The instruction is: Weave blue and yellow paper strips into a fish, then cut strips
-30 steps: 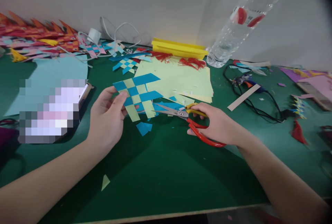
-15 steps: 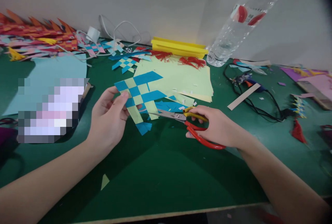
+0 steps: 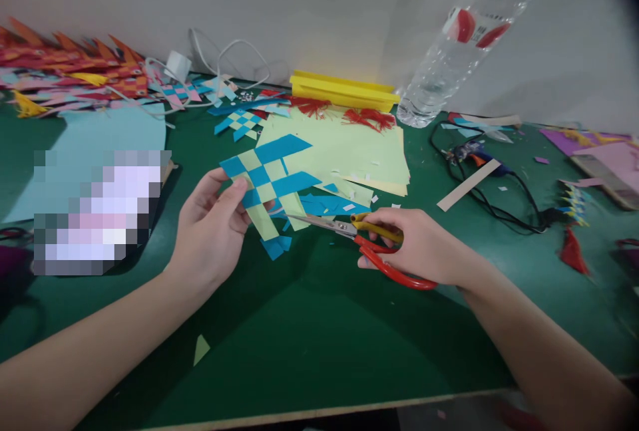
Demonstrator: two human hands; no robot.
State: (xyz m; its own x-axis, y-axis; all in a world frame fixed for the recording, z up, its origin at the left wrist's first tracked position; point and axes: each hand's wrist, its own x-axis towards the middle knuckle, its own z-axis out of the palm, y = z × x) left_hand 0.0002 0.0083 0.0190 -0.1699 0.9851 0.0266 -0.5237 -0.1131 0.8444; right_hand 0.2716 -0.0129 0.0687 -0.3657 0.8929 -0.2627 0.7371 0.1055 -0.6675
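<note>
Between the thumb and fingers of my left hand [image 3: 214,221] is a woven paper fish [image 3: 264,178] of blue and pale green strips, held above the table. My right hand [image 3: 419,241] grips a pair of scissors [image 3: 344,226] by its red and yellow handles. The blades point left, and their tips lie at the lower green strip of the woven paper; whether they touch it I cannot tell. Blue paper scraps [image 3: 277,247] show just below the woven piece.
Behind my hands lies a stack of pale green paper [image 3: 339,145] with red tassels [image 3: 369,120] on it. A plastic bottle [image 3: 439,65] leans at the back. On the left is a blurred-out phone [image 3: 110,211]; to the right, a black cable [image 3: 499,201] and a beige strip [image 3: 469,185].
The scissor blades look closer together, and their tips have moved slightly right. My right hand has shifted a little right and down. The woven paper has hardly moved.
</note>
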